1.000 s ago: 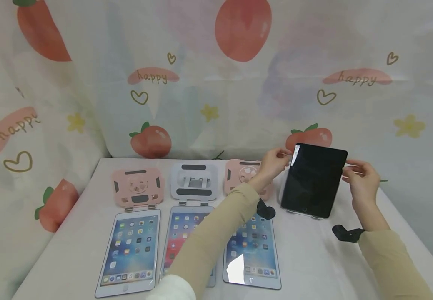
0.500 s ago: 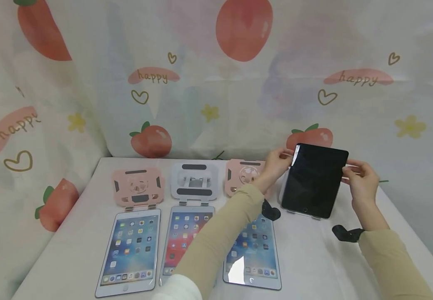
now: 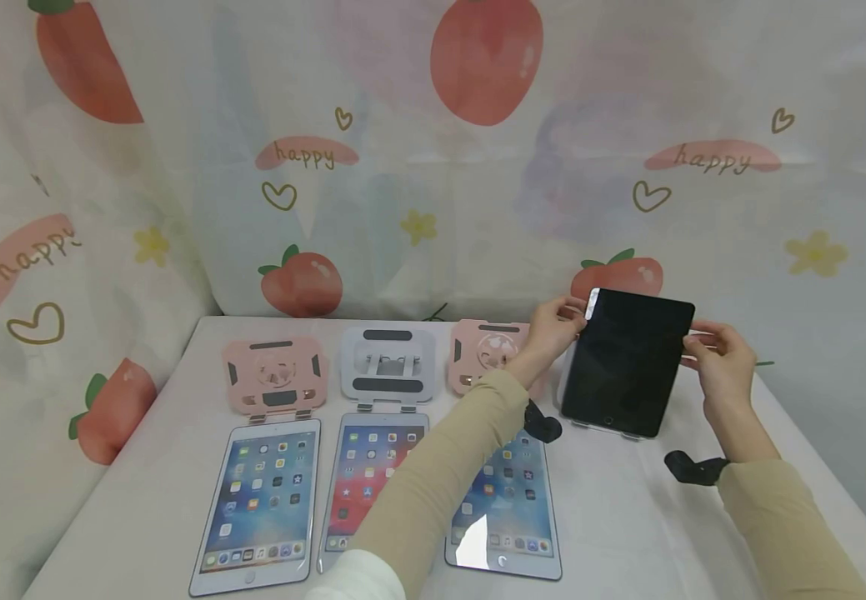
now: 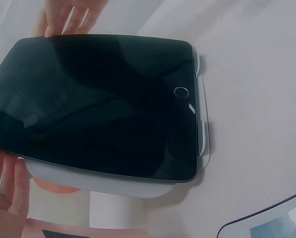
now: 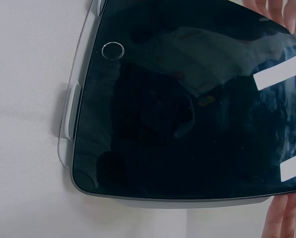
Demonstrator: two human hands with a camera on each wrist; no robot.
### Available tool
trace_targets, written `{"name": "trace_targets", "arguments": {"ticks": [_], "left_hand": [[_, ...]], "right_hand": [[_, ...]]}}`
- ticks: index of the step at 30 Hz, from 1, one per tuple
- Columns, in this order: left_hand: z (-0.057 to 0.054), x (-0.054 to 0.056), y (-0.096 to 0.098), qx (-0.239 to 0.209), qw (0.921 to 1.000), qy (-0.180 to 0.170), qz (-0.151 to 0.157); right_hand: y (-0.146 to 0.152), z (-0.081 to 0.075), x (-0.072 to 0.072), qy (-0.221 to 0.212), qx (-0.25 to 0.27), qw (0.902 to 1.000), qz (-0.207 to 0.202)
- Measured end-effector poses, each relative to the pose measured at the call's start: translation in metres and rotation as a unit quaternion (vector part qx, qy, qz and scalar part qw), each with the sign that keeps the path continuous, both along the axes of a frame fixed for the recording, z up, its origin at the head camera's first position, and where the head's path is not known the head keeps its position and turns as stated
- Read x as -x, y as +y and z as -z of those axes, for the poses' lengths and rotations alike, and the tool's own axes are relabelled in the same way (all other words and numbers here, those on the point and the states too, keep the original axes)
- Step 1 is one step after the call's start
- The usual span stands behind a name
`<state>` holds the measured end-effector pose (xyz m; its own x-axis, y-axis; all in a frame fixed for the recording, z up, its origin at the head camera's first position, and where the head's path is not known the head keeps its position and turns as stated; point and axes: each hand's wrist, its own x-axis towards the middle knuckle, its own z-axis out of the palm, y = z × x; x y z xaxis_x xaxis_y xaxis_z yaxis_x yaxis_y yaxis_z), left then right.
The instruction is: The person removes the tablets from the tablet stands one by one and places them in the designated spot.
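Observation:
A black tablet [image 3: 628, 362] leans back on a pale stand [image 4: 138, 187], its lower edge against the stand's small lips. My left hand [image 3: 553, 332] holds the tablet's upper left edge by the fingertips. On the opposite edge, the fingers and thumb of my right hand [image 3: 725, 367] pinch the upper right side. The left wrist view shows the round home button and the stand's lip [image 4: 203, 138] just beyond the bottom edge. Bright reflections lie across the glass in the right wrist view. Most of the stand is hidden behind the tablet.
To the left are a pink stand [image 3: 277, 375], a pale grey stand [image 3: 387, 364] and another pink stand [image 3: 470, 346]. White-framed tablets lie before them: the left one [image 3: 260, 500], the middle one [image 3: 350, 475], partly under my left sleeve, and the right one [image 3: 508, 517]. A patterned cloth [image 3: 478, 208] hangs behind the table.
My left forearm has shifted slightly to the right, and my left hand sits a touch closer along the tablet's edge. The tablet and right hand are nearly unmoved.

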<state>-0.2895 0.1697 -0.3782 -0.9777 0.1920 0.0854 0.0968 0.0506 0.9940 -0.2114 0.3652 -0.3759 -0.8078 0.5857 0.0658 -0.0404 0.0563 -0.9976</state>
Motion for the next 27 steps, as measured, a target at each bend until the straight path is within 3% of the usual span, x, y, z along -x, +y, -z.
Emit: {"name": "trace_targets", "arguments": {"ticks": [7,16,22,27], "left_hand": [[-0.002,-0.004,-0.002,0.029,0.9993,0.020,-0.009],[-0.005,-0.011,-0.004,0.020,0.9991,0.036,-0.004],[-0.008,-0.016,-0.004,0.031,0.9979,0.057,-0.005],[-0.013,-0.022,-0.006,0.007,0.9986,0.052,0.005]], "right_hand": [[0.001,0.001,-0.005,0.015,-0.005,0.9998,-0.013],[0.002,0.001,-0.012,0.064,0.011,0.9972,-0.036],[0.001,-0.004,-0.017,0.079,0.014,0.9964,-0.026],[0.000,-0.010,-0.024,0.090,0.020,0.9953,-0.028]]}}
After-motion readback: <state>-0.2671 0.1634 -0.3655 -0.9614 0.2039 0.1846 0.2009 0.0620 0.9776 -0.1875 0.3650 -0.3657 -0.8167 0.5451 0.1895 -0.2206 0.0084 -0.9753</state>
